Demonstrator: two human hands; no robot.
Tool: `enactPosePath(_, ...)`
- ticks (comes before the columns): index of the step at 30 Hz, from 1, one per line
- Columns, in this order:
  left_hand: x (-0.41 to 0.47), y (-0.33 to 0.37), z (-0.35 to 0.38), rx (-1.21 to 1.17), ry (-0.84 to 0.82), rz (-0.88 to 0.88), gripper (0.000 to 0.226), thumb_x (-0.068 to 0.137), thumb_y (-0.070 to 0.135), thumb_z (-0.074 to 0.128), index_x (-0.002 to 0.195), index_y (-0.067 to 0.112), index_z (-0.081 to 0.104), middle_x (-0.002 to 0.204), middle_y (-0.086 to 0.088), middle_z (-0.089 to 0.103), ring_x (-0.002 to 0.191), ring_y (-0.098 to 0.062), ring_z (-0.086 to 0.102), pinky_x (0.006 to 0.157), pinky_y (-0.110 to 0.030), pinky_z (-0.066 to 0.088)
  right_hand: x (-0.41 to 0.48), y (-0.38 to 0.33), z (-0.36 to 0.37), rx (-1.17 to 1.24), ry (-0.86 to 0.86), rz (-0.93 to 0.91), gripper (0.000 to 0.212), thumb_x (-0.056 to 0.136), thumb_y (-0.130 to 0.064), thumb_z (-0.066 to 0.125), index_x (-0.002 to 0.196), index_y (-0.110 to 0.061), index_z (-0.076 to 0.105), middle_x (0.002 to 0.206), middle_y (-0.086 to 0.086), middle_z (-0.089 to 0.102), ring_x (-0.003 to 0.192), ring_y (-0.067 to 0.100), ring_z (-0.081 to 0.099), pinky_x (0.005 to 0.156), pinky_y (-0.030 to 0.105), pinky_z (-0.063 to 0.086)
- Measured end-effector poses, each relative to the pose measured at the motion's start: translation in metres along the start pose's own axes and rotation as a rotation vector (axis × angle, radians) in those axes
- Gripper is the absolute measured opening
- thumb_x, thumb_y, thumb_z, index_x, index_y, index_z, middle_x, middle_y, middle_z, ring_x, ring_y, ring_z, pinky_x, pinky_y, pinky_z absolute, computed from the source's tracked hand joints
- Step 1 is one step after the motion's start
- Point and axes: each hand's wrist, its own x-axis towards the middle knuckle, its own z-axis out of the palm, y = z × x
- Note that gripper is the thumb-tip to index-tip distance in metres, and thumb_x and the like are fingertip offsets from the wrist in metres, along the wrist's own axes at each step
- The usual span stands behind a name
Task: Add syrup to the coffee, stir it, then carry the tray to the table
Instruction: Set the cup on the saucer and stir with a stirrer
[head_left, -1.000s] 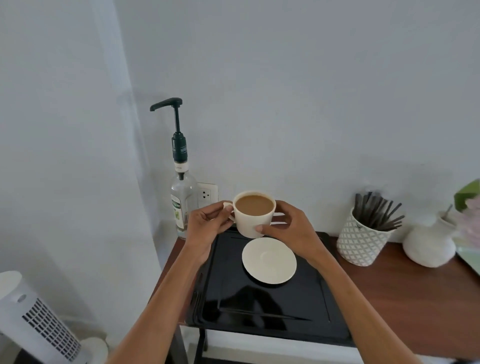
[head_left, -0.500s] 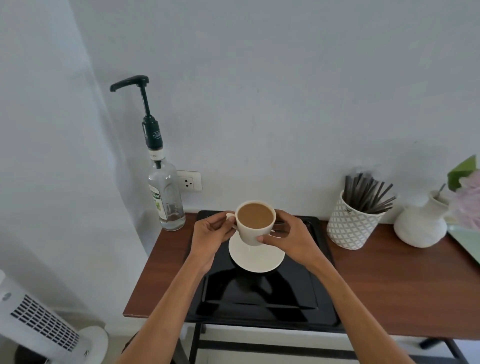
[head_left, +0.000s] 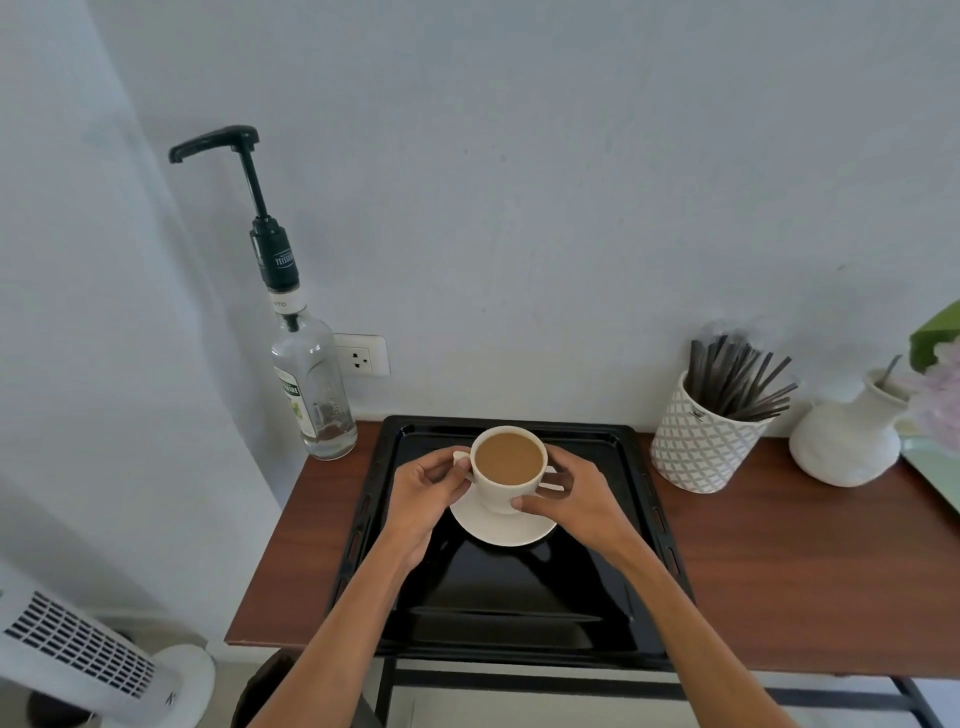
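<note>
Both hands held the cream ceramic cup (head_left: 508, 470) of milky brown coffee over the round cream saucer (head_left: 501, 527); whether the cup base touched the saucer could not be told from this angle. Left hand (head_left: 423, 491): thumb and forefinger closed on the cup's small handle at its left side. Right hand (head_left: 569, 499): fingers curled around the cup's right wall, thumb pressed on the near lower side.

The saucer sat on the glossy black rectangular metal tray (head_left: 644, 525), in its far half. The tray lay on the reddish-brown wooden tabletop (head_left: 805, 571), its near edge at the table's front edge.

The clear glass syrup bottle (head_left: 314, 395) with a tall black pump stood upright at the table's far-left corner, just beside the tray, spout pointing left. A white lattice-patterned pot of dark stir sticks (head_left: 701, 441) stood right of the tray, apart from it.
</note>
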Motion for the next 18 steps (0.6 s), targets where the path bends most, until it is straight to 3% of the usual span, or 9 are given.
enactPosePath(10, 0.005, -0.005, 0.004, 0.054, 0.022, -0.018, 0.017, 0.093, 0.009, 0.07, 0.108, 0.012, 0.078, 0.107, -0.009, 0.08, 0.111, -0.026, 0.071, 0.105, -0.046, 0.054, 0.003, 0.01, 0.0, 0.008, 0.003, 0.033, 0.073, 0.069, -0.02, 0.094, 0.134, -0.031, 0.062, 0.123, -0.014, 0.071, 0.115, 0.008, 0.067, 0.098, 0.026, 0.056)
enactPosePath(18, 0.006, -0.004, 0.004, 0.139, 0.034, -0.014, 0.016, 0.094, 0.013, 0.07, 0.107, 0.015, 0.079, 0.106, -0.007, 0.08, 0.11, -0.026, 0.071, 0.104, -0.051, 0.053, 0.003, 0.012, 0.0, -0.022, 0.001, 0.046, 0.074, 0.069, -0.023, 0.094, 0.135, -0.03, 0.061, 0.125, -0.014, 0.07, 0.119, 0.005, 0.064, 0.101, 0.028, 0.054)
